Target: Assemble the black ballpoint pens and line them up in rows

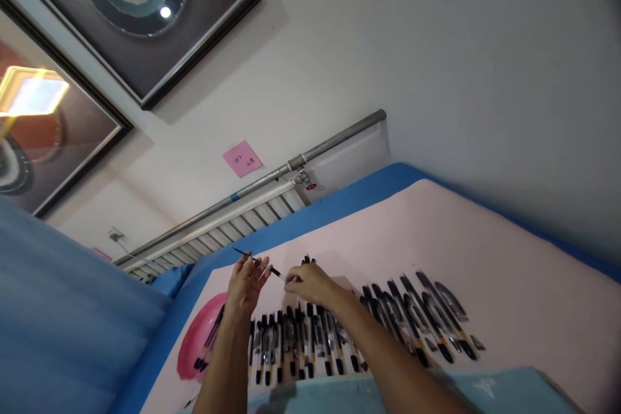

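Observation:
A slim black pen refill (276, 272) with a pale end section slants between my two hands above the pink sheet (373, 239). My left hand (246, 283) holds its dark part between thumb and fingers, with the other fingers loosely curled. At the lower right end, my right hand (310, 283) pinches the pale part. Below my hands lies a row of black-capped gel pens (309, 336), partly hidden by my right forearm. More pens (417, 310) lie to the right of that forearm, and a few dark tips show just behind my right hand.
A pink plate (187, 346) holding several pens sits at the left, partly behind my left forearm. Blue cloth (388, 178) borders the sheet. Beyond it are a radiator (247, 220) and a pipe (339, 136) along the wall. A blue curtain (58, 317) hangs at the left.

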